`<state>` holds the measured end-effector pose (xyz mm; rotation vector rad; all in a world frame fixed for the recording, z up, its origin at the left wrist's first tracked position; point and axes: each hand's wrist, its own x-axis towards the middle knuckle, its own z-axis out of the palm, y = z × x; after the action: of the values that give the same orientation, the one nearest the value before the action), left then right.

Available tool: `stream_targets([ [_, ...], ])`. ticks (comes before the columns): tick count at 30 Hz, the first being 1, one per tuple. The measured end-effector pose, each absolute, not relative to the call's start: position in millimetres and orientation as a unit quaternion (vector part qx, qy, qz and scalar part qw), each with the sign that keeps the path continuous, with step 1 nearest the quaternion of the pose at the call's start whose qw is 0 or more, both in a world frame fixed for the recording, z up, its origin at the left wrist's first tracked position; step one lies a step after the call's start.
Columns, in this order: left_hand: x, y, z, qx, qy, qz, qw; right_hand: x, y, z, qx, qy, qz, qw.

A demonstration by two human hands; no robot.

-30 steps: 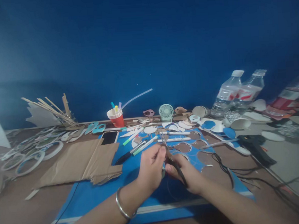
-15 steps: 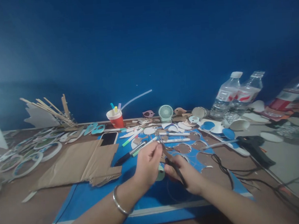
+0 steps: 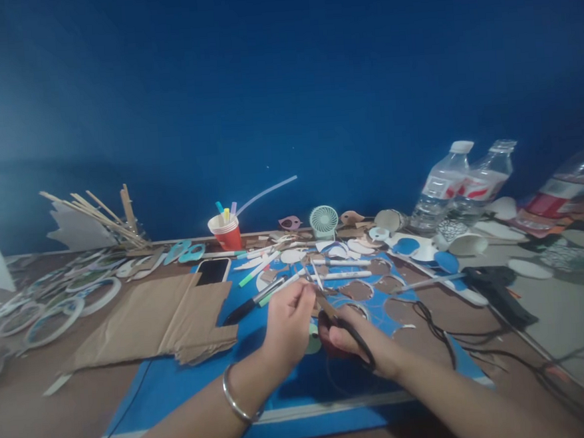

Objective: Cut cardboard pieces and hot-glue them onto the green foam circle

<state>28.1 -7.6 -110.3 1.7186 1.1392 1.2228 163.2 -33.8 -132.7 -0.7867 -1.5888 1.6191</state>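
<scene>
My right hand [image 3: 363, 337] grips a pair of scissors [image 3: 358, 340] by its dark handles, with the blades pointing away from me and spread apart. Just left of the blades, my left hand [image 3: 290, 319] is closed in a pinch, fingertips close to the cutting edges. Whatever it pinches is too small and too covered to name. A pale green piece [image 3: 312, 341] with a dark spot shows below, between my two hands; I cannot tell whether it is held or lying on the blue sheet [image 3: 289, 396].
Torn cardboard [image 3: 149, 319] and a phone [image 3: 213, 271] lie left. Behind are a paper cup [image 3: 226, 235] with markers and a small fan [image 3: 323, 221]. A glue gun [image 3: 497, 291] with loose cable and plastic bottles [image 3: 442, 185] occupy the right. Paper rings [image 3: 97, 296] spread far left.
The scissor blades have opened wider, and the lower handle loop has swung to the right with my right hand's fingers. My left hand has barely moved.
</scene>
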Motion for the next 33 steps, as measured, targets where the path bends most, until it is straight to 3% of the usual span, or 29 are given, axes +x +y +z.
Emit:
stream_targets([
  [11, 29.1, -8.6, -109.6, 0.685, 0.435, 0.476, 0.34, 162.0, -34.5, -136.6, -0.34, -0.658, 0.559, 0.372],
  [19, 28.5, -10.1, -108.8, 0.689, 0.439, 0.476, 0.327, 156.3, -34.0, -138.0, -0.38, -0.613, 0.582, 0.376],
  [24, 24.3, 1.4, -110.7, 0.647, 0.432, 0.536, 0.327, 174.1, -17.5, -123.9, -0.494, -0.571, 0.497, 0.429],
  [28, 17.8, 19.1, -115.8, 0.591, 0.438, 0.56, 0.382, 214.2, 2.7, -111.6, -0.67, -0.628, 0.268, 0.291],
  [33, 11.1, 32.2, -123.3, 0.589, 0.462, 0.536, 0.39, 249.8, 1.2, -109.3, -0.737, -0.631, 0.16, 0.18],
])
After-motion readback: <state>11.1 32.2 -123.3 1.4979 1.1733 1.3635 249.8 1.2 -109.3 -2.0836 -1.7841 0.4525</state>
